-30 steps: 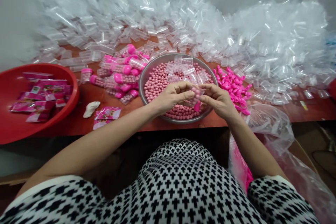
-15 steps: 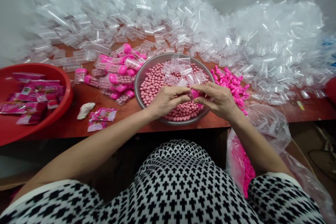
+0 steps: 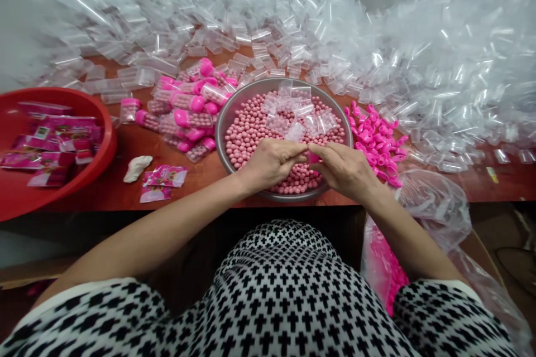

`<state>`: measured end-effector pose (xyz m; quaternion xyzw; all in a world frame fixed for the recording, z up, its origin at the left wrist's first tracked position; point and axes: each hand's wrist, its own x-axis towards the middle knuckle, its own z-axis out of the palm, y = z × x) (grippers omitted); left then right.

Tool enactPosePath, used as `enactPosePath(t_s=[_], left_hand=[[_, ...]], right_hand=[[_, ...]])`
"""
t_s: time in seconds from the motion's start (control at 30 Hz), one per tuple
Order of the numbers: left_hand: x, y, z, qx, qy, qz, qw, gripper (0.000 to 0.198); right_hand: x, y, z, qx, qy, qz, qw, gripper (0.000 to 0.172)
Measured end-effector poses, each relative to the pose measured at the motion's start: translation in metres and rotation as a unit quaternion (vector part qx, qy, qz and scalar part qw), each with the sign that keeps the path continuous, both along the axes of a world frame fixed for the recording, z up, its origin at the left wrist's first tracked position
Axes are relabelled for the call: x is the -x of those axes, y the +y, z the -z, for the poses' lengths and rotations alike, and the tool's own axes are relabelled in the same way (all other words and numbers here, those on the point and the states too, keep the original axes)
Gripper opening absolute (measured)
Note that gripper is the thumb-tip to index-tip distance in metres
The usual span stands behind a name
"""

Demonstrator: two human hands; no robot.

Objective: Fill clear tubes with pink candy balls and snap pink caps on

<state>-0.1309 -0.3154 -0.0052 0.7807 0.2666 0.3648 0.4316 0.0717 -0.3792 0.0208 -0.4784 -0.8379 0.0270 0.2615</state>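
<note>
My left hand (image 3: 273, 163) and my right hand (image 3: 344, 170) meet over the front of a grey basin (image 3: 221, 145) of pink balls (image 3: 243, 142). In my right hand's pinched fingers is a bright pink cap (image 3: 313, 157), partly covered by the fingertips. My left hand is closed against the cap's other side, around what looks like a small clear tube, almost wholly hidden. Several empty clear tubes (image 3: 288, 106) lie on the balls in the basin. Loose pink caps (image 3: 377, 142) are heaped right of the basin.
Capped tubes of pink balls (image 3: 186, 101) are piled left of the basin. Farther left stand a red basin (image 3: 109, 142) with pink packets, a white lump (image 3: 137, 169) and loose packets (image 3: 163, 181). Clear tubes (image 3: 259, 17) bank up behind. A plastic bag (image 3: 435, 201) hangs at the right.
Both hands stay together over the basin, and the fingers have closed further over the pink cap, so less of it shows. The view has shifted slightly.
</note>
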Motion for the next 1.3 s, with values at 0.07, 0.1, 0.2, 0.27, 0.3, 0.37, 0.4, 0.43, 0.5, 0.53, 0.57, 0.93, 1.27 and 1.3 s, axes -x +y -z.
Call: enactPosePath(t_s=[0.07,0.1,0.2,0.27,0.3,0.37,0.4,0.43,0.5,0.53,0.57,0.93,1.27,1.3], left_hand=[[0.000,0.002,-0.003,0.087,-0.049,0.012,0.995,0.016],[0.001,0.003,-0.004,0.138,-0.081,0.018,0.987,0.019],[0.002,0.008,-0.005,0.281,-0.176,0.011,0.943,0.038],[0.002,0.009,-0.005,0.339,-0.209,-0.004,0.917,0.049],[0.003,0.010,-0.005,0.352,-0.213,-0.006,0.912,0.052],[0.004,0.009,-0.006,0.342,-0.209,-0.006,0.916,0.051],[0.004,0.009,-0.006,0.324,-0.207,-0.005,0.923,0.048],[0.004,0.008,-0.006,0.300,-0.205,-0.004,0.932,0.045],[0.005,0.007,-0.006,0.244,-0.198,0.003,0.949,0.037],[0.005,0.007,-0.006,0.213,-0.189,0.009,0.959,0.033],[0.005,0.007,-0.006,0.182,-0.178,0.013,0.967,0.028],[0.004,0.010,0.004,0.091,-0.160,0.007,0.983,0.017],[0.009,0.013,-0.007,0.116,-0.142,-0.019,0.983,0.026],[0.015,0.017,-0.008,0.125,-0.148,-0.038,0.980,0.029]], right_hand=[[-0.003,0.004,0.001,0.055,0.141,0.011,0.988,0.027],[-0.005,0.006,0.001,0.094,0.225,0.020,0.970,0.031],[-0.010,0.007,0.003,0.205,0.439,0.039,0.874,0.043],[-0.010,0.006,0.006,0.244,0.508,0.040,0.825,0.048],[-0.009,0.006,0.007,0.255,0.525,0.040,0.811,0.050],[-0.007,0.006,0.008,0.264,0.550,0.046,0.791,0.049],[-0.005,0.007,0.006,0.261,0.564,0.050,0.782,0.046],[-0.003,0.008,0.004,0.258,0.577,0.051,0.774,0.046],[0.000,0.012,-0.003,0.270,0.591,0.044,0.759,0.047],[0.001,0.014,-0.007,0.293,0.592,0.037,0.750,0.049],[0.002,0.016,-0.010,0.328,0.587,0.029,0.739,0.051],[0.027,0.020,-0.006,0.443,0.606,0.030,0.660,0.031],[0.030,0.031,0.000,0.436,0.590,0.029,0.679,0.060],[0.026,0.033,-0.003,0.423,0.585,0.023,0.691,0.065]])
